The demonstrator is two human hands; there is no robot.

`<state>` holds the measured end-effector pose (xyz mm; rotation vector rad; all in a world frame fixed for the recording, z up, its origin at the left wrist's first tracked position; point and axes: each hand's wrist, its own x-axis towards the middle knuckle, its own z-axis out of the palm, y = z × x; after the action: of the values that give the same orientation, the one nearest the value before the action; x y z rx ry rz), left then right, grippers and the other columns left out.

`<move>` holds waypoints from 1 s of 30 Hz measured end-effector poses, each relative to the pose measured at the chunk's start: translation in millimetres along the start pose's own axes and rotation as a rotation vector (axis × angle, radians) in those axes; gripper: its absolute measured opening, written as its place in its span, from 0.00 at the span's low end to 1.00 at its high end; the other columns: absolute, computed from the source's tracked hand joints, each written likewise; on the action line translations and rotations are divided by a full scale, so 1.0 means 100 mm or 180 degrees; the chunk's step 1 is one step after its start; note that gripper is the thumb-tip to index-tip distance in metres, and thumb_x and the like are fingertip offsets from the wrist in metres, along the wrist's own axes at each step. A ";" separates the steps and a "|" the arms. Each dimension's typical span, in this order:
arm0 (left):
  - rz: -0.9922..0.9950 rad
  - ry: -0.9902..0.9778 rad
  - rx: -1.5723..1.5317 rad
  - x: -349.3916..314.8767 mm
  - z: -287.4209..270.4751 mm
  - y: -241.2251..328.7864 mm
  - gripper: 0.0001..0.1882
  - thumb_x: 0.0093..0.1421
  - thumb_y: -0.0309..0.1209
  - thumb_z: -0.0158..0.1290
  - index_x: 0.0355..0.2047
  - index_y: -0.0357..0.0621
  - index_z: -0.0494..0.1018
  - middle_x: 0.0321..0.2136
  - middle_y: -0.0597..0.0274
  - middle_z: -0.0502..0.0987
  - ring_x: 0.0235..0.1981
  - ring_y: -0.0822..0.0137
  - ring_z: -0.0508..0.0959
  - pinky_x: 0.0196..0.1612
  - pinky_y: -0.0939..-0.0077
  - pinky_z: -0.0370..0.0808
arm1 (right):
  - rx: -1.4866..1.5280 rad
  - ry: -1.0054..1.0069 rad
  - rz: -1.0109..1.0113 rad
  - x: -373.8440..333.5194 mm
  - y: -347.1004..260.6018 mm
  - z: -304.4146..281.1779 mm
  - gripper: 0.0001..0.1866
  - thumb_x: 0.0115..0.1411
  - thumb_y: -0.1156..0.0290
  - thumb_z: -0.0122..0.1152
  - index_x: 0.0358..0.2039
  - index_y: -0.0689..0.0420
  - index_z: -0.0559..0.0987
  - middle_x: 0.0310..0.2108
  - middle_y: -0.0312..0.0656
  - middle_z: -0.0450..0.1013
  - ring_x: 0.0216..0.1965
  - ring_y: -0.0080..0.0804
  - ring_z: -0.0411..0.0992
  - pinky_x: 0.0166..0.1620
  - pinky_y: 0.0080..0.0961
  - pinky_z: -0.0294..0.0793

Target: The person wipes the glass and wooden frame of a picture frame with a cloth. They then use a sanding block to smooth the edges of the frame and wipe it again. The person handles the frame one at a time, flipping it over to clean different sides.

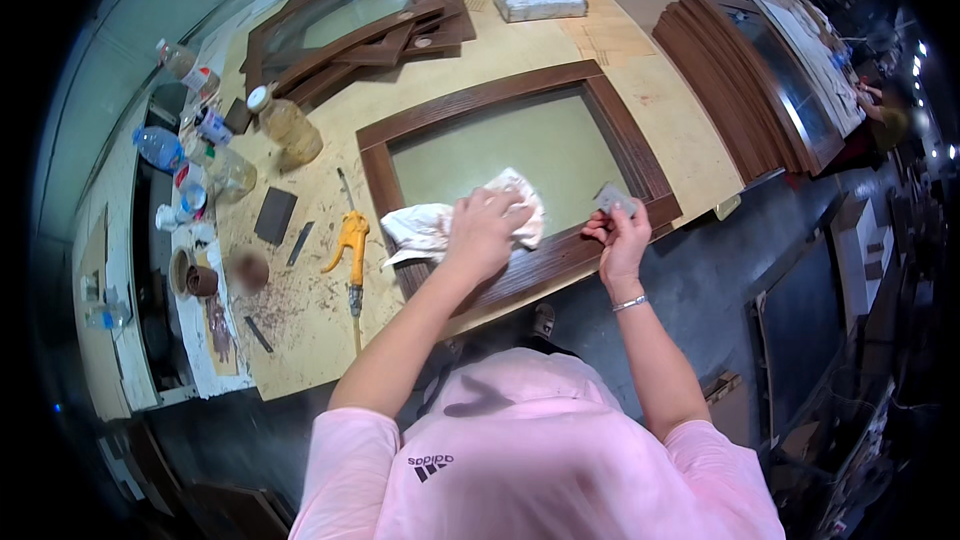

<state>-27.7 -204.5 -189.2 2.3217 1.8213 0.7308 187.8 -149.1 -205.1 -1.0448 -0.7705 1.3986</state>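
Nearest me: the near rail of a dark-brown wooden frame [642,158], lying flat on the counter [665,115] at its front edge, straight ahead of the torso. Long axis runs left to right, slightly skewed, right end angled farther from the body.

Left hand [482,237]: palm down, fingers bent over a stained white cloth [418,228] bunched across the near-left part of the frame and its pane [470,155]. I can't tell how tightly it grips.

Right hand [623,232]: thumb and fingers pinch a small grey piece [610,198] above the near-right corner. I can't tell from here whether any fingertip touches wood.

Key relation, as I judge it: both hands sit along the near long side, left toward one end, right toward the other. Far rail lies beyond both; the left hand is the closer one to the pane's middle.

Left of the frame, just beside it: yellow air gun [352,238]; farther left, a dark flat block [275,216].

Beyond: capped bottle [290,135] past the far-left side, then stacked frames [400,40], and a white wrapped block [540,2] near the back.
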 end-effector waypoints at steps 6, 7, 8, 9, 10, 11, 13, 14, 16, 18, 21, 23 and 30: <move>-0.0012 -0.0100 0.0623 -0.09 -0.12 0.02 0.27 0.46 0.20 0.53 0.46 0.61 0.78 0.48 0.70 0.75 0.46 0.58 0.71 0.45 0.63 0.65 | -0.0196 -0.0284 -0.0192 0.01 0.10 -0.03 0.09 0.63 0.72 0.54 0.41 0.62 0.69 0.27 0.43 0.73 0.23 0.26 0.74 0.28 0.23 0.80; 0.0039 -0.0096 0.0642 -0.05 -0.07 0.07 0.23 0.47 0.23 0.53 0.44 0.60 0.79 0.47 0.70 0.75 0.45 0.58 0.72 0.45 0.61 0.65 | -0.0220 -0.0276 -0.0182 -0.02 0.12 -0.03 0.10 0.63 0.72 0.54 0.41 0.62 0.69 0.27 0.43 0.73 0.23 0.26 0.74 0.28 0.23 0.80; 0.0085 -0.0058 0.0648 0.02 -0.01 0.10 0.20 0.48 0.25 0.53 0.42 0.59 0.79 0.46 0.69 0.75 0.44 0.58 0.72 0.45 0.60 0.65 | -0.0266 -0.0286 -0.0196 -0.02 0.12 -0.03 0.10 0.63 0.72 0.55 0.42 0.62 0.69 0.27 0.43 0.73 0.23 0.25 0.73 0.28 0.22 0.80; 0.0125 -0.0019 0.0656 0.06 0.01 0.12 0.17 0.49 0.27 0.54 0.41 0.57 0.79 0.45 0.69 0.75 0.44 0.58 0.73 0.44 0.59 0.66 | -0.0312 -0.0302 -0.0207 -0.02 0.11 -0.02 0.10 0.63 0.72 0.55 0.42 0.62 0.69 0.27 0.43 0.73 0.22 0.25 0.73 0.28 0.22 0.79; 0.0179 -0.0045 0.0676 0.05 -0.03 0.10 0.17 0.49 0.28 0.54 0.40 0.57 0.79 0.44 0.69 0.75 0.43 0.58 0.73 0.44 0.58 0.66 | -0.0341 -0.0337 -0.0166 -0.03 0.11 -0.02 0.11 0.63 0.72 0.55 0.42 0.62 0.69 0.28 0.42 0.73 0.23 0.24 0.73 0.28 0.22 0.79; 0.0103 -0.0200 0.0727 0.03 -0.06 0.06 0.20 0.48 0.26 0.54 0.42 0.59 0.79 0.46 0.70 0.75 0.44 0.58 0.72 0.44 0.59 0.66 | -0.0372 -0.0301 -0.0226 -0.01 0.12 -0.05 0.11 0.63 0.72 0.55 0.42 0.62 0.69 0.28 0.42 0.73 0.23 0.24 0.73 0.28 0.22 0.79; -0.0036 -0.0514 0.0852 -0.06 -0.16 -0.03 0.26 0.46 0.22 0.53 0.46 0.63 0.79 0.49 0.71 0.75 0.45 0.58 0.72 0.45 0.62 0.66 | -0.0410 -0.0225 -0.0351 0.05 0.21 -0.12 0.11 0.63 0.72 0.55 0.43 0.63 0.69 0.29 0.42 0.73 0.24 0.24 0.73 0.28 0.21 0.79; -0.0207 -0.0437 0.0785 -0.13 -0.21 -0.04 0.26 0.46 0.22 0.52 0.45 0.63 0.80 0.46 0.71 0.76 0.45 0.59 0.72 0.45 0.62 0.67 | -0.0506 -0.0182 -0.0439 0.04 0.26 -0.12 0.11 0.62 0.73 0.55 0.43 0.63 0.69 0.30 0.42 0.73 0.24 0.23 0.73 0.28 0.20 0.79; -0.0239 -0.0215 0.0996 -0.11 -0.17 0.04 0.24 0.46 0.21 0.52 0.43 0.62 0.81 0.43 0.72 0.76 0.45 0.59 0.72 0.45 0.61 0.67 | -0.0605 -0.0213 -0.0530 0.07 0.32 -0.14 0.11 0.63 0.73 0.56 0.43 0.63 0.69 0.29 0.42 0.73 0.24 0.23 0.73 0.28 0.20 0.79; -0.0243 0.0227 0.0902 -0.04 -0.08 0.22 0.19 0.47 0.22 0.51 0.37 0.58 0.82 0.39 0.71 0.77 0.43 0.59 0.72 0.45 0.61 0.67 | -0.0624 -0.0286 -0.0462 0.05 0.25 -0.07 0.11 0.63 0.73 0.56 0.43 0.63 0.69 0.29 0.42 0.73 0.24 0.23 0.73 0.28 0.20 0.79; -0.0340 -0.0286 0.0126 0.00 -0.13 0.21 0.16 0.48 0.22 0.49 0.34 0.53 0.82 0.39 0.66 0.77 0.43 0.57 0.72 0.45 0.62 0.69 | -0.0561 -0.0355 -0.0269 -0.01 0.16 -0.06 0.12 0.62 0.72 0.57 0.43 0.64 0.69 0.29 0.42 0.73 0.25 0.23 0.74 0.28 0.20 0.79; -0.0670 -0.0153 -0.0452 -0.02 -0.23 0.10 0.14 0.48 0.23 0.47 0.31 0.47 0.81 0.36 0.62 0.78 0.42 0.55 0.73 0.46 0.62 0.69 | -0.0602 -0.0350 -0.0338 0.03 0.21 -0.12 0.13 0.62 0.72 0.57 0.44 0.64 0.69 0.29 0.42 0.74 0.25 0.23 0.74 0.28 0.20 0.79; -0.1399 0.0498 -0.2237 -0.32 -0.07 -0.11 0.11 0.49 0.25 0.48 0.30 0.44 0.80 0.36 0.61 0.79 0.41 0.55 0.74 0.47 0.64 0.70 | -0.0471 -0.0336 -0.0259 -0.04 0.06 -0.07 0.11 0.61 0.70 0.59 0.40 0.62 0.72 0.31 0.40 0.74 0.27 0.25 0.75 0.32 0.22 0.81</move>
<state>-45.9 -233.4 -196.5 1.4057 1.6638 1.2406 191.4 -154.2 -213.0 -1.0471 -0.9957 1.3511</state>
